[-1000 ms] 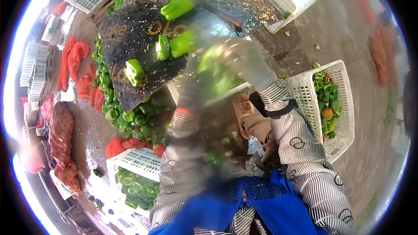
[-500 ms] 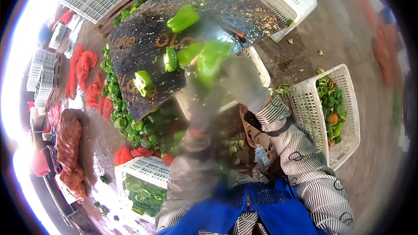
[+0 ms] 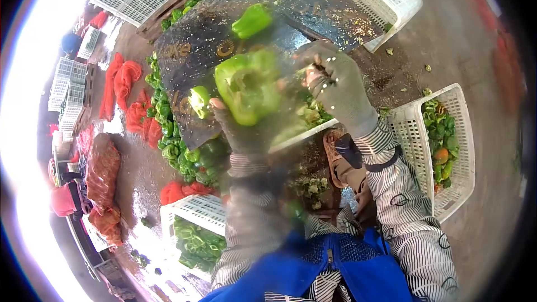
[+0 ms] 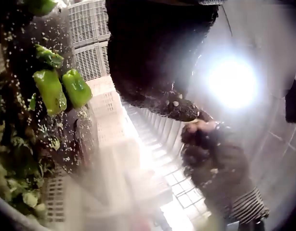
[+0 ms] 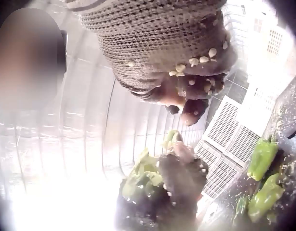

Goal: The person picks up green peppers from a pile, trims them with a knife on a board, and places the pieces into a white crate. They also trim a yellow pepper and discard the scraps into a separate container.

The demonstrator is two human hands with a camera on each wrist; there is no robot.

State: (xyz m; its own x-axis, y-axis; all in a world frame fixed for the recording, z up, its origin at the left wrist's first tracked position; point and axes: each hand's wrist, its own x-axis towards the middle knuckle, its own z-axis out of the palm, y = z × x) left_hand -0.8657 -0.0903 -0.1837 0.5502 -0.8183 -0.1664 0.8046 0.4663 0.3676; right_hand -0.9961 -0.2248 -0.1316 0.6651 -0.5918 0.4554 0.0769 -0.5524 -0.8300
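Note:
My gloved left hand (image 3: 246, 137) grips a green bell pepper (image 3: 228, 81), its hollowed end facing up with pale flesh around the hole. In the right wrist view, the same hand (image 5: 179, 185) shows below with the pepper (image 5: 143, 178) in it. To the right of the pepper and apart from it is my gloved right hand (image 3: 338, 81), fingers curled in. Pale seeds stick to that glove (image 5: 162, 53); its palm is hidden. Ahead on a dark, seed-strewn sheet (image 3: 190, 72) lie a green pepper (image 3: 251, 20) and a cut one (image 3: 199, 102).
A white crate (image 3: 305, 135) with green scraps stands below my hands. Another crate (image 3: 467, 151) with peppers is at right, and one (image 3: 196, 212) with green peppers at lower left. A knife (image 3: 302, 27) lies on the sheet. Peppers (image 3: 168, 126) are heaped along its left edge.
My right hand has come away from the pepper, moving right, with its fingers curled. The pepper in my left hand has turned, and its opened end now shows.

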